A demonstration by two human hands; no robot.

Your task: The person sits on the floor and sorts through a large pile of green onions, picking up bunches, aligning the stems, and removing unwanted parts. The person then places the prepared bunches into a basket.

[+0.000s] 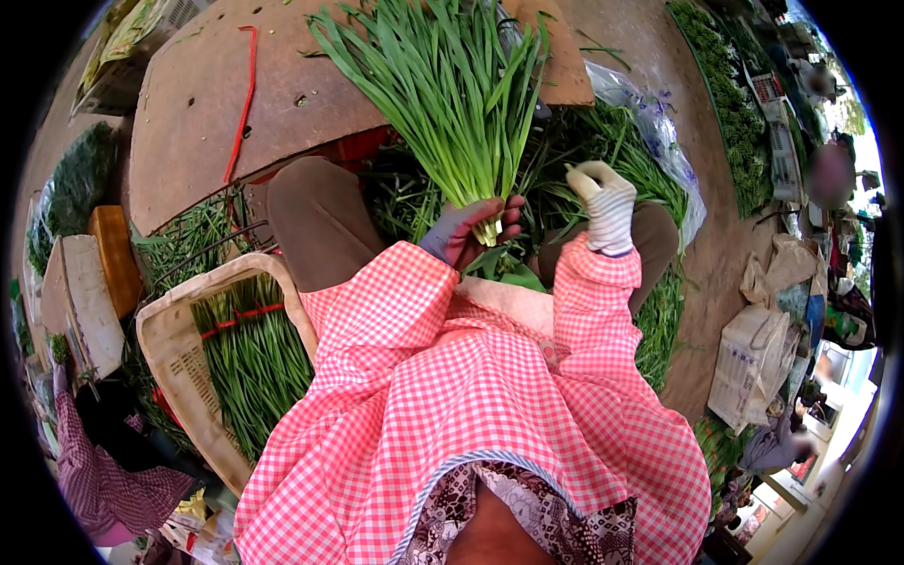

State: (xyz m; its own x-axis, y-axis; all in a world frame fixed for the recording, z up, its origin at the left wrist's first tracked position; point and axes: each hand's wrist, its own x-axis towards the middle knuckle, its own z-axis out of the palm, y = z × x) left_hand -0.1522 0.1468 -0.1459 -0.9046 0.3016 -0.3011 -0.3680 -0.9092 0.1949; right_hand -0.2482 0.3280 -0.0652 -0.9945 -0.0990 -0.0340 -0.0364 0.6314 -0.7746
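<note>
My left hand (470,229), in a grey and red stained glove, grips a bunch of flat-leaved garlic chives (452,113) near its cut stem ends. The green leaves fan out away from me over the board's edge. Over my right knee, apart from the bunch, is my right hand (600,201) in a white striped glove. Its fingers are bent in towards the thumb, with a small pale green tip at the fingertips; whether that is a stalk or the glove is unclear. Loose greens (402,183) lie beneath both hands, between my knees.
A brown board (282,92) with a red tie strip (247,99) lies ahead. At my left stands a plastic crate (169,318) of tied chives (258,360). Clear plastic sheeting (653,141) borders the greens at right. Another person (106,459) is at far left.
</note>
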